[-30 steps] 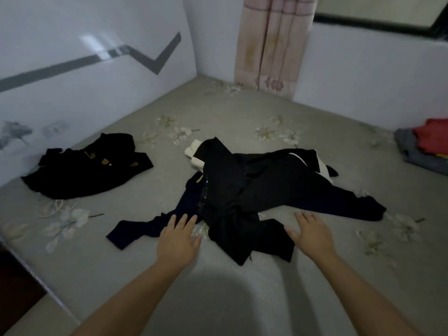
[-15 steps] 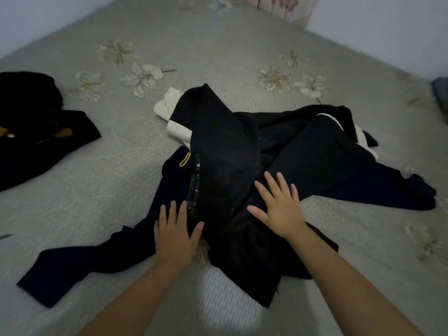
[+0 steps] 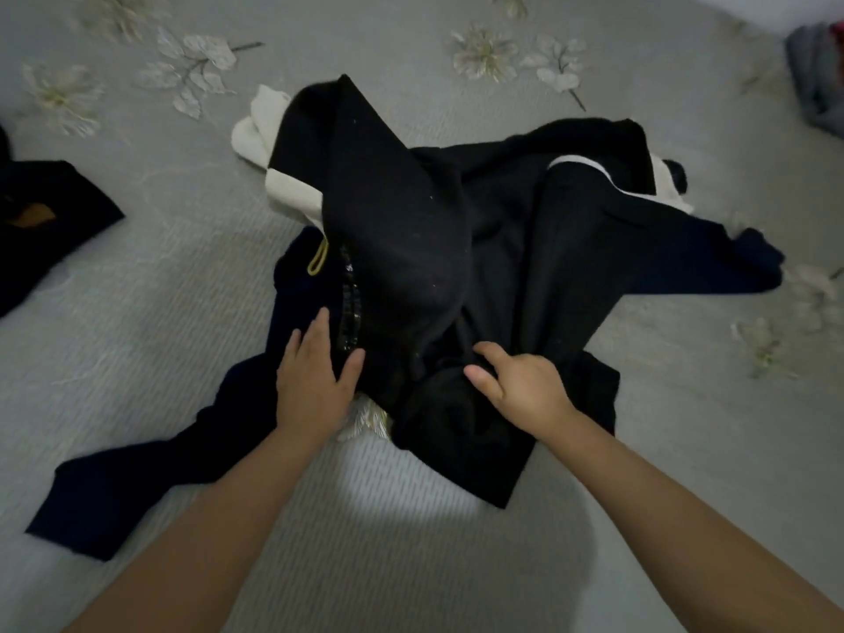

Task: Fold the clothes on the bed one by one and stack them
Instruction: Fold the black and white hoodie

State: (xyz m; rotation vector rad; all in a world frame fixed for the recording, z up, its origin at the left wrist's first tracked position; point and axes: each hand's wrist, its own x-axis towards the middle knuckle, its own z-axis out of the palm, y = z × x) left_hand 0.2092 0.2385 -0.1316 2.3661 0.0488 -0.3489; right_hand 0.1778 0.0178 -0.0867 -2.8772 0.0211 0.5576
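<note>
Here the heap of dark clothes (image 3: 456, 267) lies in the middle of the bed (image 3: 182, 249), a tangle of black and navy pieces thrown across one another. A black garment (image 3: 392, 212) sits on top, running from the far side down toward the near edge of the heap, with a strip of shiny trim along its left border. Under it a navy piece (image 3: 137, 477) stretches a long sleeve out toward the near left, and a small yellow loop (image 3: 318, 260) shows at its neck. A cream cloth (image 3: 269, 143) pokes out at the far left of the heap, and a bit more pale fabric shows at the far right. The left hand (image 3: 315, 381) lies flat on the navy piece just beside the shiny trim, fingers straight and slightly spread, thumb touching the black cloth. The right hand (image 3: 520, 386) is on the black fabric at the near middle of the heap; its fingers are curled into the cloth and seem to be gathering a fold, though the dark material makes it hard to be sure how much they hold. Well off to the left lies a separate black garment (image 3: 45, 221) with a tan patch. At the far right edge sits a small pile of grey and red clothes (image 3: 817, 79). The bed cover is grey with pale printed flowers.
</note>
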